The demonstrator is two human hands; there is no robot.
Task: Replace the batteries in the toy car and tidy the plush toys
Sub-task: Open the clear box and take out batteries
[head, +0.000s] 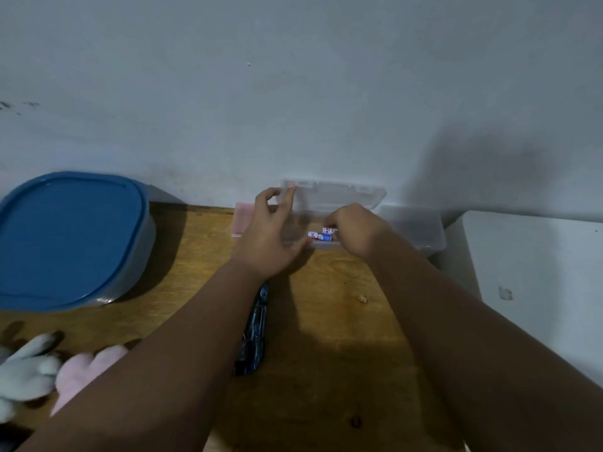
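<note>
1. In the head view, we see our right hand reaching into a clear plastic case that stands open against the wall, its lid tilted up behind it.
2. The fingers of that hand curl down and to our left, their tips closed on the right-hand ends of the batteries; the knuckles hide the exact contact, so we judge this a pinch rather than see it plainly.
3. Two blue-and-white cells show, lying side by side, the long axis running left to right across us, so they stick out leftward from the right fingertips.
4. Our left hand is spread, the thumb touching the near left edge of the case and the fingers up by the lid's left corner; it looks to be steadying the case and grips nothing.
5. The right hand is plainly the nearer to the batteries; the left thumb lies just beside their free ends.
6. The toy car, dark blue and partly hidden by the left forearm, lies on the wooden table nearer us than both hands, so the batteries will have to travel back towards us.
7. The plush toys, one grey-white and one pink, rest near us on the far left, below a blue-lidded tub, untidied yet.
</note>
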